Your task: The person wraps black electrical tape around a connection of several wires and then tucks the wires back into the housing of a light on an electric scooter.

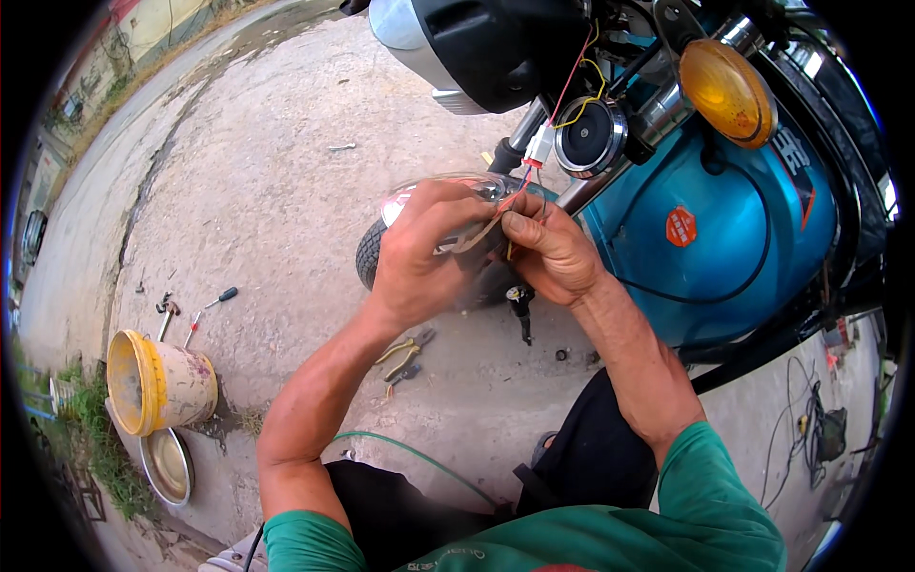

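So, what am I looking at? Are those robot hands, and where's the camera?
No robot here: just a person's bare right hand and left hand. The picture comes from a camera on their head, looking down; its wide lens bends straight edges. The right hand has thin coloured wires in its grip, beside a blue motorcycle. The left hand is close by them, but its grip is hard to see. On the concrete ground lie pliers, a screwdriver and a yellow-rimmed bucket.
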`<state>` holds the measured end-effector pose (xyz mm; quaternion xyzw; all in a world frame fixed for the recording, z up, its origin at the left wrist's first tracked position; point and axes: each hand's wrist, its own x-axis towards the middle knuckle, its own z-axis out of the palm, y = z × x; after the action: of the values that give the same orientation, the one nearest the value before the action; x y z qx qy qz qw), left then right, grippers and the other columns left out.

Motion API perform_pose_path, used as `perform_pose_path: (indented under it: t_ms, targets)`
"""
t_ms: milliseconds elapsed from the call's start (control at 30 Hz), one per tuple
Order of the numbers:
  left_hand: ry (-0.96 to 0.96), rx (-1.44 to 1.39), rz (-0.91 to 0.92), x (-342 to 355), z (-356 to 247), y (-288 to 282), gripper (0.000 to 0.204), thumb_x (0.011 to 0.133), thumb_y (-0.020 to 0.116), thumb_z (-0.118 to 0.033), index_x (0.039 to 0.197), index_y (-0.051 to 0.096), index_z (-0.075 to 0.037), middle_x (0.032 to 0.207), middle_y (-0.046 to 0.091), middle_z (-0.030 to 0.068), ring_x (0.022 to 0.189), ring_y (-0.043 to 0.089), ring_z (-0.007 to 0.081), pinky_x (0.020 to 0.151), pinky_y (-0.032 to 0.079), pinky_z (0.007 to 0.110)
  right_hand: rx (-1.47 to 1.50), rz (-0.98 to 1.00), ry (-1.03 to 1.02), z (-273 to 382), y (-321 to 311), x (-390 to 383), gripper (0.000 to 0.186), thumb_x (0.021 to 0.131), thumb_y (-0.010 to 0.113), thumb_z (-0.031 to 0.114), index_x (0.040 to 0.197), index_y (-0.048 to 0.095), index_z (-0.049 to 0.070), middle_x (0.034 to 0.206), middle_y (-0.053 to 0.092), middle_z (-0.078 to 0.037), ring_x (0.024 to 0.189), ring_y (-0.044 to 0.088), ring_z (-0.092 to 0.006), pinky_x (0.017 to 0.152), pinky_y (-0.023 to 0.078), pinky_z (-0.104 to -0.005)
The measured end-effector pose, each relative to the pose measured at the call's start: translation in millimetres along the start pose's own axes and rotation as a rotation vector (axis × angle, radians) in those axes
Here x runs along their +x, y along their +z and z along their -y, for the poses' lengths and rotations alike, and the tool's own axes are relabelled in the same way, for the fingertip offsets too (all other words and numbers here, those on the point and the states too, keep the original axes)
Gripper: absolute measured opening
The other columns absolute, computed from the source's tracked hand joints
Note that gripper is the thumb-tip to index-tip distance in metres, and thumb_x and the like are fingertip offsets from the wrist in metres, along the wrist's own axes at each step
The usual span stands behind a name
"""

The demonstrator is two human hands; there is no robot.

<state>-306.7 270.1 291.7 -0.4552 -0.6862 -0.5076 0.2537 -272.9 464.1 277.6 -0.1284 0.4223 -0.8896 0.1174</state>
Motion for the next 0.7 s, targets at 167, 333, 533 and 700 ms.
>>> perform_pose_path:
  t_ms: [167,333,533,700]
  targets:
    - [-0.023,0.066,0.008,-2,-7,-5,0.034,0.074,0.074,0.004,0.107,0.067,-0.002,0.101,0.066,0.0152,0.092,0.067,0.0296,0.078,0.054,0.037,-0.147,-0.041,-0.044,-7,-5,0,0.016,0.098,0.068,0.018,0.107,0.064,0.005,0.096,0.067,-0.002,0.090,0.062,-0.0101,0.084,0.051,-0.0268]
    - [-0.071,0.086,0.024,-9,-6,-13,0.032,0.072,0.071,0.005,0.104,0.067,-0.001,0.098,0.065,0.0156,0.087,0.067,0.0293,0.072,0.054,0.037,-0.362,-0.117,-0.112,-5,1,0,0.018,0.099,0.068,0.019,0.108,0.063,0.004,0.094,0.066,-0.003,0.085,0.062,-0.0104,0.080,0.051,-0.0261]
    - [0.040,0.183,0.042,-14,4,-23,0.031,0.070,0.072,0.004,0.100,0.068,-0.001,0.096,0.065,0.0158,0.085,0.067,0.0302,0.071,0.054,0.038,-0.158,-0.105,-0.062,-7,10,-2,0.017,0.099,0.067,0.017,0.107,0.062,0.004,0.093,0.065,-0.004,0.084,0.061,-0.0114,0.079,0.051,-0.0266]
    - [0.099,0.193,0.076,-15,7,-24,0.031,0.069,0.073,0.003,0.100,0.068,0.000,0.096,0.065,0.0156,0.085,0.066,0.0309,0.072,0.054,0.038,-0.074,-0.103,-0.008,-3,12,-2,0.015,0.096,0.069,0.015,0.105,0.061,0.006,0.092,0.064,-0.002,0.085,0.060,-0.0108,0.080,0.050,-0.0272]
